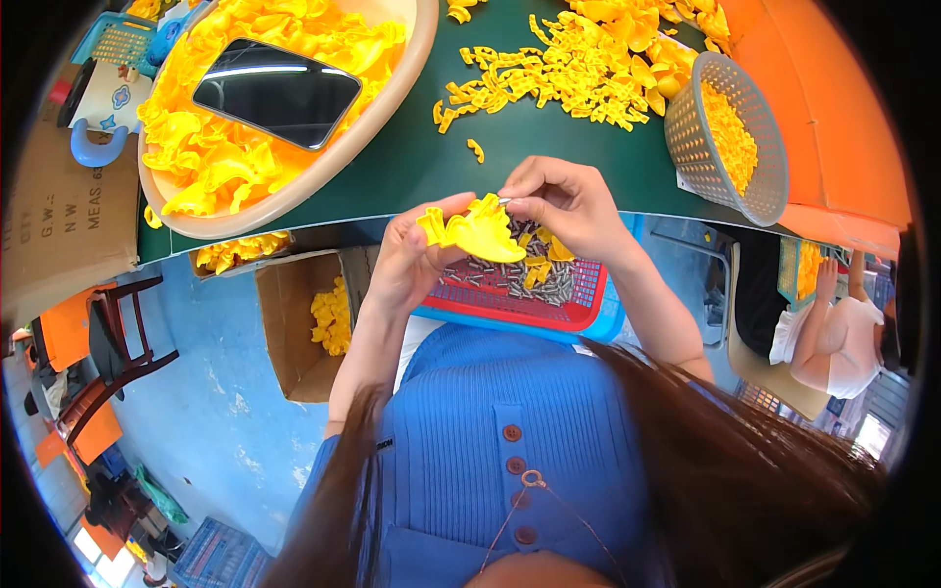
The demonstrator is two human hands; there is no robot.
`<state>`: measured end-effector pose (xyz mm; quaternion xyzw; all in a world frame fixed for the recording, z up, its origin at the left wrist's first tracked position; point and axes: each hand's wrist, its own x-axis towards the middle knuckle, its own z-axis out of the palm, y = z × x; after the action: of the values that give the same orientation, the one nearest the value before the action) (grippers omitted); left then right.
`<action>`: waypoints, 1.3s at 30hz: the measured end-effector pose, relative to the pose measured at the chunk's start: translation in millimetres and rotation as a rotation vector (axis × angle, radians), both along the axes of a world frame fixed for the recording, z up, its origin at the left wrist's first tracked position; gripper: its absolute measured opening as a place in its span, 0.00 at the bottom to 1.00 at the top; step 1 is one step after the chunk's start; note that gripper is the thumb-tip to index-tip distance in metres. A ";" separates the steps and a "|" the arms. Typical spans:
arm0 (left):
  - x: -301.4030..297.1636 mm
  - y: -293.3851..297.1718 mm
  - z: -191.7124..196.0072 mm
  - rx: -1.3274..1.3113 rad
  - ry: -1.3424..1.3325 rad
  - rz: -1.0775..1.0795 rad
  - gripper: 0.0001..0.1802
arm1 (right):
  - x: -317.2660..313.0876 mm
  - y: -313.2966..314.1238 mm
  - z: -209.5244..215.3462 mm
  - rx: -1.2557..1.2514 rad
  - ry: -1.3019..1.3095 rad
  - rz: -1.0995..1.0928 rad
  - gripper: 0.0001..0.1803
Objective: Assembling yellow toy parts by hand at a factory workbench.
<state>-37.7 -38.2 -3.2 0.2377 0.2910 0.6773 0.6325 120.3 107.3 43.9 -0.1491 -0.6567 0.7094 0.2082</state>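
My left hand is closed on a curved yellow plastic part, holding it just beyond the table's near edge. Thumb and fingers of my right hand pinch a small silvery metal piece against the part's upper right corner. Whether the metal piece sits inside the plastic I cannot tell. Below both hands is a red basket with many small metal cylinders and some yellow bits. It rests in a blue tray above my lap.
On the green table are a cream basin of yellow parts with a phone on top, loose yellow pieces and a grey basket. A cardboard box stands below left. Another person sits at right.
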 end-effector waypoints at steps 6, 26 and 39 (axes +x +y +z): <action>15.8 17.6 20.3 -0.139 0.085 0.177 0.36 | 3.1 -3.4 -1.0 0.116 -0.065 -0.166 0.03; -18.1 -5.6 12.9 -0.020 0.094 0.230 0.34 | 17.7 -33.7 -73.1 0.640 -0.411 0.173 0.11; -9.6 -9.4 5.7 -0.103 0.005 0.159 0.31 | 13.6 -5.7 -119.7 1.415 -0.516 0.072 0.16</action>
<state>-47.3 -47.6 2.5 0.1827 0.3451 0.7088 0.5875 133.9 101.6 -75.9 -0.1199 -0.9880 0.0672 0.0707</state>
